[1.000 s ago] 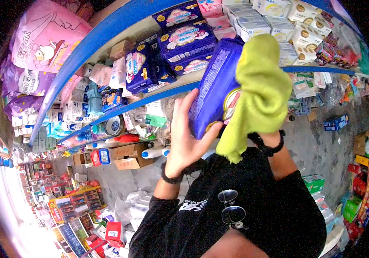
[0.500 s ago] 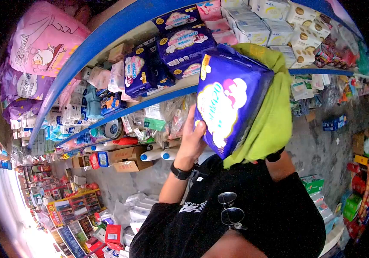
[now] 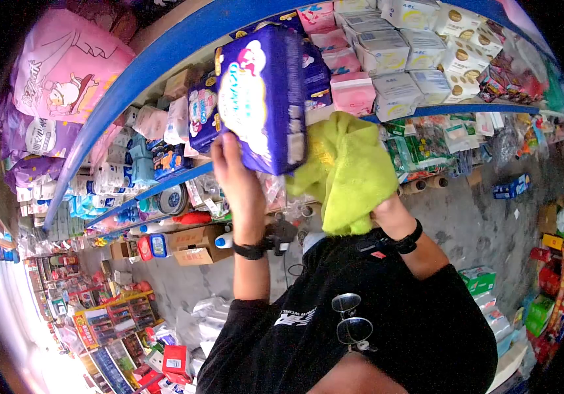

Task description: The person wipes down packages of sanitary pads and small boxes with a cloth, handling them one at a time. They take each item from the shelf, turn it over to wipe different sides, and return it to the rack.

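My left hand (image 3: 238,187) is closed on the lower part of a dark blue package (image 3: 252,98) with a white and pink cloud print. The package stands upright in front of the upper shelf and hides part of the similar blue packs there. A yellow-green cloth (image 3: 354,174) hangs from my right hand (image 3: 390,211), whose fingers are partly covered by it. The cloth's left end is close to the package's lower right edge; whether they touch is hard to tell.
The blue-edged upper shelf (image 3: 196,33) holds pink packs (image 3: 353,92) and white packs (image 3: 397,95). Large pink bags (image 3: 65,72) hang at the left. Below are a lower shelf of goods, a cardboard box (image 3: 196,244) and a blue pack (image 3: 512,187) on the floor.
The blue package has moved left and up towards the shelf, with my left hand on it. The cloth has come away from behind it and moved lower left, and my right hand now shows.
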A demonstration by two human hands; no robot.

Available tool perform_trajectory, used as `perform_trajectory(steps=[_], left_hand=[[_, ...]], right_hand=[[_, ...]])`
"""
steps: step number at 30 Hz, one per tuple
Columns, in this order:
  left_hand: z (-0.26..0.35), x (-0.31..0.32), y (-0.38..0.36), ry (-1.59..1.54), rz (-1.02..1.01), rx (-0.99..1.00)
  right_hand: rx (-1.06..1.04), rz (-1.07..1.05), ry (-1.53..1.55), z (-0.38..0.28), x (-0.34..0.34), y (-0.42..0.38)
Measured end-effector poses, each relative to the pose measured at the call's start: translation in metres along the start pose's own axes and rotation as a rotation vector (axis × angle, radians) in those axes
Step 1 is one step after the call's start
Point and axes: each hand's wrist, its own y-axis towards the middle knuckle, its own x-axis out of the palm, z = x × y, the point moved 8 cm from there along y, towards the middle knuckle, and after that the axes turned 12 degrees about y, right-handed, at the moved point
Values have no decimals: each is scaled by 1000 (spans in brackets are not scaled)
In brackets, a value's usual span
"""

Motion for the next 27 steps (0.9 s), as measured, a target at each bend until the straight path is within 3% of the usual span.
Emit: perform_trajectory(steps=[2, 6, 10, 12, 15, 19, 21, 22, 23, 24, 26, 27], left_hand=[[4, -16, 19, 22, 16, 8], [19, -29, 62, 183, -52, 4], [65, 9, 89, 607, -200, 420], [55, 20, 114, 561, -271, 440], [77, 43, 120, 652, -233, 839], [64, 54, 164, 872, -232, 924], [60, 70, 181, 864, -322, 960], [58, 79, 183, 860, -406, 991], [55, 84, 190, 1118, -305, 1029], [49, 86, 199, 1119, -305, 1027], [22, 100, 227, 1346, -380, 1067], [21, 110, 229, 1259, -496, 1017]], right_hand=[[-27, -66, 68, -7, -16, 5], [-162, 25, 63, -29, -41, 6], [-228, 100, 0, -39, -46, 0], [-310, 80, 60, -45, -36, -2], [-254, -54, 24, -40, -38, -3], [-202, -29, 55, -37, -33, -5], [-262, -23, -230, -47, -24, -7], [-263, -20, -230, -46, -28, -6], [-252, -28, -211, -42, -35, -6], [-241, -36, -192, -40, -38, -5], [-223, 2, -104, -40, -36, -3], [-208, 40, -15, -39, -37, -1]])
